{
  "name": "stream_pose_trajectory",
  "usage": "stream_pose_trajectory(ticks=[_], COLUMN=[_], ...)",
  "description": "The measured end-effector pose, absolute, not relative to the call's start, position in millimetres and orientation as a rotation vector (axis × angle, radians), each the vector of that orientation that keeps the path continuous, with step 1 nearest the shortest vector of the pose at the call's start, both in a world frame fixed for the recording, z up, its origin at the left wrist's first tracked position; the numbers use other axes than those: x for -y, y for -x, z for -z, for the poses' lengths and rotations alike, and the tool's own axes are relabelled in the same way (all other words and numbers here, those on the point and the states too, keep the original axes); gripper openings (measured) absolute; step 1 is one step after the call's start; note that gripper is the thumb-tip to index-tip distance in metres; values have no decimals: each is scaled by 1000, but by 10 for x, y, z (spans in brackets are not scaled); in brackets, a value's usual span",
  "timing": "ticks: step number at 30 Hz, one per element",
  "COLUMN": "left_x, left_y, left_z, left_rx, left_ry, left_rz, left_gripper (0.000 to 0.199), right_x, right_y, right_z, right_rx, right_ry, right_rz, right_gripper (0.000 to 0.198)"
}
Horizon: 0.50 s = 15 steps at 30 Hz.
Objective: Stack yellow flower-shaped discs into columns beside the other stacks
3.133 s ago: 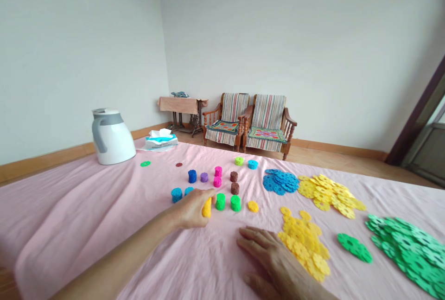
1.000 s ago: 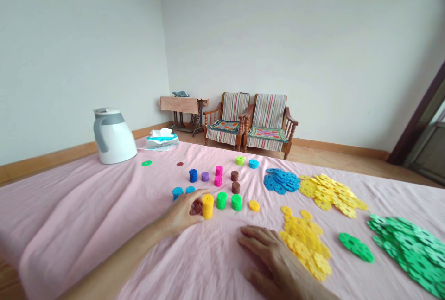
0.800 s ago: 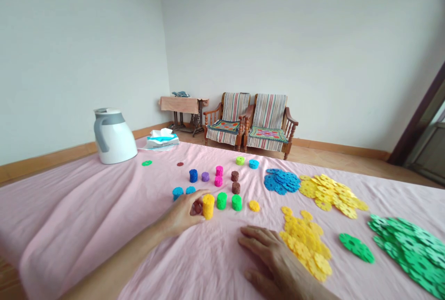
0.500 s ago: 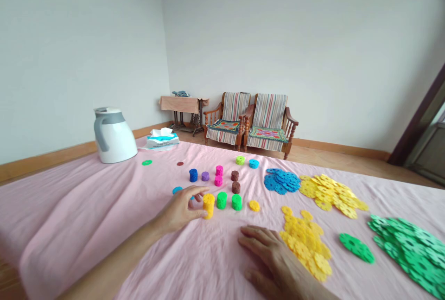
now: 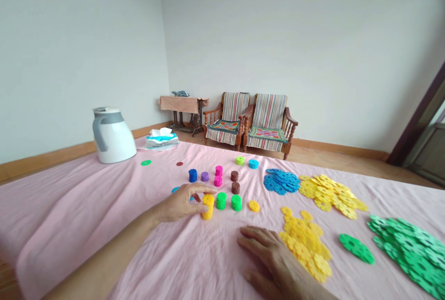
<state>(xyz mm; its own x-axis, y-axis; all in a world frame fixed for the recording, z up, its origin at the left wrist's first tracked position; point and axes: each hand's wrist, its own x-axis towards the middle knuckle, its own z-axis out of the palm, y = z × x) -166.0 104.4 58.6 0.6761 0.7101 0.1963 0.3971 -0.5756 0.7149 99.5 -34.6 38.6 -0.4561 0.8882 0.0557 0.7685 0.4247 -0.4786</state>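
Observation:
My left hand [image 5: 181, 205] curves around a tall stack of yellow discs [image 5: 207, 214], its thumb against the near left side and its index finger behind the top. Part of a blue disc stack [image 5: 175, 189] shows behind this hand, mostly hidden. Just right of the yellow stack stand two green disc stacks [image 5: 221, 201] and a low yellow stack [image 5: 253, 206]. My right hand [image 5: 269, 256] lies palm down on the pink cloth with fingers stretched out, holding nothing, beside a spread pile of yellow notched discs [image 5: 306, 242].
Behind are dark blue [image 5: 192, 175], purple [image 5: 205, 176], pink [image 5: 218, 181] and brown stacks [image 5: 235, 188]. Piles of blue [image 5: 281, 181], yellow [image 5: 330, 193] and green discs [image 5: 410, 253] lie rightward. A white jug [image 5: 116, 140] and tissue pack [image 5: 162, 139] stand far left.
My left thumb and index finger have shifted slightly right, further around the yellow stack. My right hand stays in place.

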Motion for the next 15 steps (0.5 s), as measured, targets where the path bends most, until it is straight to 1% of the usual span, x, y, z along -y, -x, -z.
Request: stream_pose_trajectory(ticks=[8,15], left_x=[-1042,-1063], left_y=[1670,1660], left_z=[-771,-792], left_rx=[-708,-660], left_ry=[-2073,-2056], left_rz=[-528,-513], left_gripper=[37,30], right_x=[336,323], right_y=[-1010,-1008], right_z=[-342,-341], right_rx=[2392,2409], right_ry=[1425,1439], right_rz=[-568,-561], right_gripper=[54,52])
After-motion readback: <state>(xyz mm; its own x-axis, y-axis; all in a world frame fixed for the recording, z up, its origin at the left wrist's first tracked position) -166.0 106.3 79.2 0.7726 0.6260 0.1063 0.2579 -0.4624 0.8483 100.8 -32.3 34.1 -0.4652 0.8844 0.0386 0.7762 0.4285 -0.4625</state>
